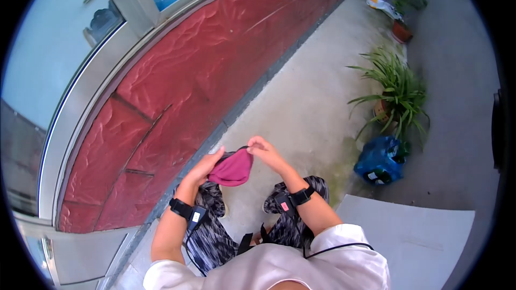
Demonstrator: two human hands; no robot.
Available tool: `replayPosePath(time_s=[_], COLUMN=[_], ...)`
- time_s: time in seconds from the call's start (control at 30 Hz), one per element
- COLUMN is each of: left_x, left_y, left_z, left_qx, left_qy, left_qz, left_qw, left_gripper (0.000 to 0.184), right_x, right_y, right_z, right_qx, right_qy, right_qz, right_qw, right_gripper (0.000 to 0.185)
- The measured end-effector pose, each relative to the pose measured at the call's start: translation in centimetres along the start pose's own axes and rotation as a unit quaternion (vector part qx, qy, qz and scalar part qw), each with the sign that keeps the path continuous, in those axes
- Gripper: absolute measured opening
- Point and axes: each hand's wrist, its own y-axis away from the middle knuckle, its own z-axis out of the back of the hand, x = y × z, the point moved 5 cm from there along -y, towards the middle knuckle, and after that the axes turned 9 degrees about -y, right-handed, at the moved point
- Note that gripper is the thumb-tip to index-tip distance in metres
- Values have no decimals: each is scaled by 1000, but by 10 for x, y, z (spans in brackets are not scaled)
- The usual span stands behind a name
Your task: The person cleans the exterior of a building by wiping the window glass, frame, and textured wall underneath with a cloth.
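Just below the frame's centre, the magenta cloth [233, 170] hung between partly curled hands: the left hand [204, 166] gripped one side, the right hand [263, 152] pinched the upper corner, presumably to spread it. At right, a flowerpot [381, 110] held a long-leaved plant [396, 83]; the blue bag's [373, 157] contents were unclear.

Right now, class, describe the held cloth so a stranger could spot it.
Start at the long red wall, then the pale floor beside it. Over that floor, the left hand and right hand hold the cloth: plain plum with a dark edge, unlike the patterned trousers nearby.
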Motion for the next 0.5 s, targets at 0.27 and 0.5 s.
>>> replayPosePath(time_s=[0.27,0.5], left_x=[0,-1], left_y=[37,55], left_z=[-22,-4], left_qx=[-4,-134], left_qy=[1,204], left_qz=[-77,-117], left_qw=[997,963], left_gripper=[45,49], right_x=[-3,14], right_y=[17,34], right_z=[1,-17], right_qx=[-123,-163], right_qy=[30,-63], right_qz=[50,-23], right_qw=[991,984], right_gripper=[32,60])
